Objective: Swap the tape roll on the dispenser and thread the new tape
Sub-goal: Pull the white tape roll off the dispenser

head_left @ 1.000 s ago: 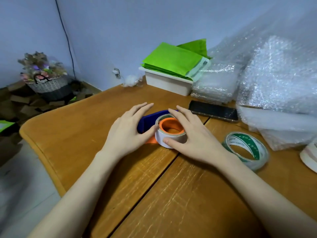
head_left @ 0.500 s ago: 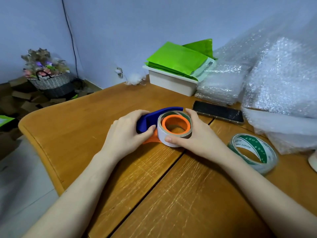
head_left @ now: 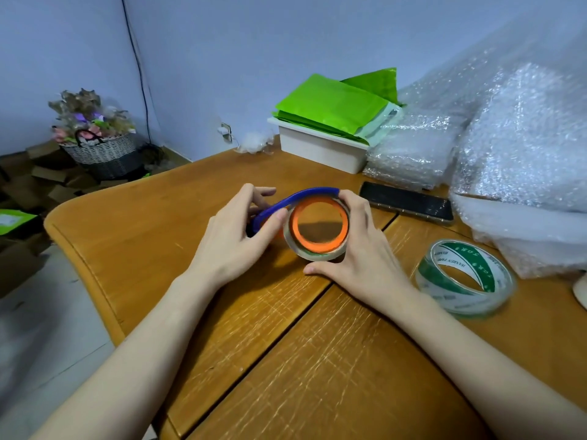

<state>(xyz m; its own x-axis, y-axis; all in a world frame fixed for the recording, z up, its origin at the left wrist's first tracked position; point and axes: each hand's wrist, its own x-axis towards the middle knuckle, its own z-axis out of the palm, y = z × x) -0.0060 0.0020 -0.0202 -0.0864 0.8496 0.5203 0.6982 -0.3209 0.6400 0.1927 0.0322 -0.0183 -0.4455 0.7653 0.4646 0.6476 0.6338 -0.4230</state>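
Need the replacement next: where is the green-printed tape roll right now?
In the head view, the green-printed tape roll lies flat on the table, right of the right hand, below the phone.

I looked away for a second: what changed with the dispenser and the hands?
Both hands closed on the dispenser and tipped it up off the table: the left hand grips the blue handle, the right hand cups the old roll. The spare tape roll and phone stayed put.

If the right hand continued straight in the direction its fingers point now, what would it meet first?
The right hand grips the nearly empty tape roll on the dispenser; its fingers point away, up the table. Past the roll, it would probably meet the white box first, though depth is unclear.
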